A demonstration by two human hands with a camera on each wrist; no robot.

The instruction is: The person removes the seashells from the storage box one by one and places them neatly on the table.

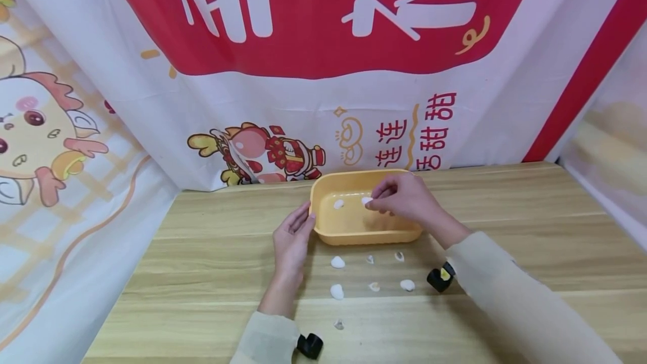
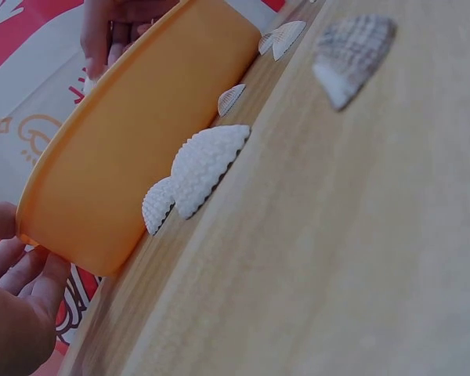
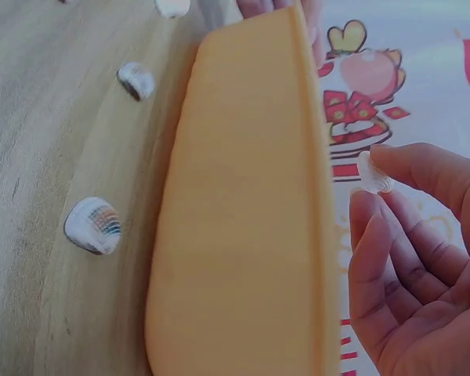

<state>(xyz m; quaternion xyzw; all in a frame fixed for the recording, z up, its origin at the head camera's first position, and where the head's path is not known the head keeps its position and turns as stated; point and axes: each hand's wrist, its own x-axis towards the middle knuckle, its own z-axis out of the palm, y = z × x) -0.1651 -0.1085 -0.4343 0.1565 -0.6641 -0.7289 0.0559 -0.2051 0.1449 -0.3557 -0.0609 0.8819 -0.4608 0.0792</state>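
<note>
A yellow-orange plastic basin (image 1: pixel 369 237) stands on the wooden table. My left hand (image 1: pixel 293 237) holds its left end at the rim, the fingers bent against the wall in the left wrist view. Over the basin, my right hand (image 1: pixel 404 198) pinches a small white seashell (image 3: pixel 374 174) between thumb and fingertips. One pale shell (image 1: pixel 338 204) lies inside on the basin floor. In front of the basin several shells lie spread in loose rows, among them a ribbed white shell (image 2: pixel 207 168) and a shell with a brown-and-grey banded patch (image 3: pixel 94 225).
The wooden table (image 1: pixel 212 274) runs back to a printed cloth (image 1: pixel 283 94) hanging right behind the basin. Another patterned cloth (image 1: pixel 76 195) hangs along the left side. A black wrist camera (image 1: pixel 440 278) sits at the right cuff, a second (image 1: pixel 310 346) at the left.
</note>
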